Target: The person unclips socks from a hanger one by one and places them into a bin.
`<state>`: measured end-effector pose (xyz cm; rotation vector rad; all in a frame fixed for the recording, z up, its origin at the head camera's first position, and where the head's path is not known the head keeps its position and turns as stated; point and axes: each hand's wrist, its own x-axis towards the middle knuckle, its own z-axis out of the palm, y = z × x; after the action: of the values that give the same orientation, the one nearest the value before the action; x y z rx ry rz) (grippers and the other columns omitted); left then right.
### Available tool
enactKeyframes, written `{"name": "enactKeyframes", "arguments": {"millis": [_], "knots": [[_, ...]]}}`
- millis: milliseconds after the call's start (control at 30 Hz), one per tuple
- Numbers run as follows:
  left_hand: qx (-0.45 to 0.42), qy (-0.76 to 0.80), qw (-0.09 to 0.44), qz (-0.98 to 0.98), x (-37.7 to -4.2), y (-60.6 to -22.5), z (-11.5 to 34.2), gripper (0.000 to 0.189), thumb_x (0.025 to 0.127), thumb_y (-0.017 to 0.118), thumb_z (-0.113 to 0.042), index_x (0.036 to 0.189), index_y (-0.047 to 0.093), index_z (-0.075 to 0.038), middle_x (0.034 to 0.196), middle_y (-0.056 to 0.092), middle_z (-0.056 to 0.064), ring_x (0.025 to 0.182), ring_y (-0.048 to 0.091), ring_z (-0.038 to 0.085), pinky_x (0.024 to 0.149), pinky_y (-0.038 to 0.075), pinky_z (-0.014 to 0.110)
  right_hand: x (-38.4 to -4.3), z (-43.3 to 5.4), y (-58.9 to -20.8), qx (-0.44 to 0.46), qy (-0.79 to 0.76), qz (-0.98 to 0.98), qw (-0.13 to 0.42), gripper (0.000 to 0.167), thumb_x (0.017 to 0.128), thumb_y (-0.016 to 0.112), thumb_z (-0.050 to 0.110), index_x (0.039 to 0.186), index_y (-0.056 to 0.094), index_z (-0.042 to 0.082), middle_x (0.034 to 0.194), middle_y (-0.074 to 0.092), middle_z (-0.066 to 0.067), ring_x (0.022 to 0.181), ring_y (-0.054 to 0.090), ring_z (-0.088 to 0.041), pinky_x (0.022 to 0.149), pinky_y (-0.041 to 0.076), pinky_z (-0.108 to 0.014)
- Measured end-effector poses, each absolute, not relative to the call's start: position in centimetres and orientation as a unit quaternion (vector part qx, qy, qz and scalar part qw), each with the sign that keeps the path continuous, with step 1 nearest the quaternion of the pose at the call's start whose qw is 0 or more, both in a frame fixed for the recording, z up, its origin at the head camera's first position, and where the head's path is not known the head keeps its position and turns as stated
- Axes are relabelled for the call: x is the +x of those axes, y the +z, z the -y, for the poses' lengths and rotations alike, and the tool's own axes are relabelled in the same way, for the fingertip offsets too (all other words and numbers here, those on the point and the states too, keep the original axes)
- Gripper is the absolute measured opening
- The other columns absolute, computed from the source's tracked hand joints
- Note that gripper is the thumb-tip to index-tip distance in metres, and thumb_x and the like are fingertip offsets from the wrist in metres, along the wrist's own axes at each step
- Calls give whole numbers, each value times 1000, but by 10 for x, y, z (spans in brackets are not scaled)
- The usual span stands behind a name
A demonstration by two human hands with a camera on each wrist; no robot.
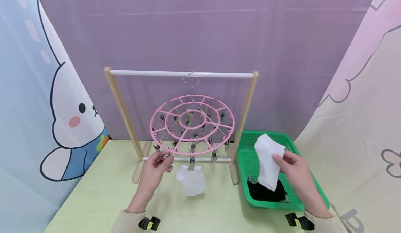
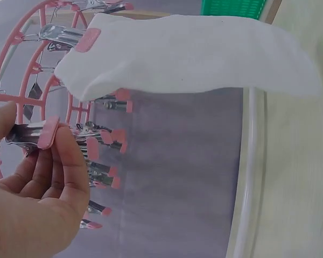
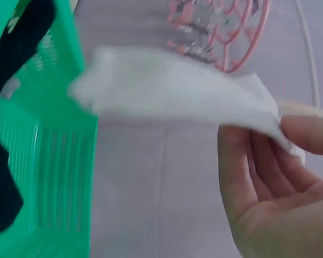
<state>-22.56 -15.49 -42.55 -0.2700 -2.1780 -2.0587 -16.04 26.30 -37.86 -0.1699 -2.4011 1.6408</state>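
A pink round hanger [image 1: 176,148] with several metal clips hangs from a rack's white bar. One white sock [image 1: 191,181] dangles from a clip at the ring's front; in the left wrist view this sock [image 2: 194,56] stretches sideways from the clip's pink tip. To its left, my left hand [image 1: 155,168] holds a metal clip [image 2: 35,134] with a pink tip between thumb and fingers. My right hand [image 1: 296,170] pinches another white sock [image 1: 268,161] by one end, above the green basket. That sock [image 3: 161,86] is blurred in the right wrist view.
The green plastic basket [image 1: 255,203] stands right of the rack, with black cloth [image 1: 266,192] inside. Wooden posts [image 1: 123,113] support the white bar [image 1: 150,73]. A purple curtain [image 1: 200,31] hangs behind, and the pale green table [image 1: 100,184] lies below.
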Motion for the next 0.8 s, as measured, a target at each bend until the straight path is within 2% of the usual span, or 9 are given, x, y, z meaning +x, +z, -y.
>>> {"name": "enactKeyframes", "arguments": {"millis": [133, 200, 333, 433, 533, 667, 800], "knots": [[-79, -679, 68, 726, -227, -425, 157, 30, 97, 71, -17, 120, 63, 2, 103, 65, 17, 86, 66, 17, 81, 59, 28, -161, -276, -385, -81, 500, 849, 150, 48, 103, 62, 31, 132, 60, -7, 114, 70, -17, 83, 63, -5, 71, 56, -25], [-72, -677, 69, 729, -228, -425, 159, 31, 97, 71, -17, 120, 63, 2, 101, 65, 16, 85, 66, 17, 80, 59, 27, -162, -281, -389, -89, 460, 866, 175, 44, 103, 62, 29, 127, 63, -8, 114, 69, -24, 82, 62, -5, 67, 55, -23], [-64, -671, 73, 735, -228, -425, 161, 32, 97, 71, -17, 121, 62, 2, 99, 65, 13, 84, 65, 16, 80, 59, 26, -165, -290, -402, -78, 392, 890, 218, 34, 102, 63, 20, 115, 67, -11, 105, 70, -29, 79, 66, -18, 59, 52, -23], [-60, -666, 76, 740, -228, -425, 163, 31, 97, 71, -17, 121, 62, 1, 101, 65, 14, 85, 66, 15, 80, 58, 26, -166, -293, -416, -50, 346, 910, 224, 25, 99, 66, 12, 109, 69, -11, 94, 72, -26, 75, 66, -25, 56, 50, -26], [-59, -662, 80, 743, -228, -425, 164, 31, 97, 71, -17, 121, 62, 2, 104, 65, 15, 86, 66, 15, 81, 59, 27, -167, -289, -430, -22, 317, 933, 170, 19, 97, 67, 9, 107, 71, -7, 88, 72, -16, 71, 62, -21, 56, 50, -30], [-61, -660, 82, 744, -228, -425, 165, 34, 97, 71, -16, 123, 61, 3, 104, 64, 16, 87, 65, 14, 82, 59, 28, -166, -282, -442, 20, 318, 947, 50, 12, 97, 66, 9, 101, 75, 2, 88, 71, -3, 71, 58, -14, 60, 49, -32], [-60, -656, 83, 748, -228, -424, 165, 34, 97, 71, -16, 124, 61, 3, 105, 64, 17, 88, 65, 14, 83, 59, 29, -165, -280, -452, 62, 320, 945, -16, 10, 97, 67, 12, 92, 75, 11, 84, 67, 4, 69, 54, -11, 61, 46, -30]]}}
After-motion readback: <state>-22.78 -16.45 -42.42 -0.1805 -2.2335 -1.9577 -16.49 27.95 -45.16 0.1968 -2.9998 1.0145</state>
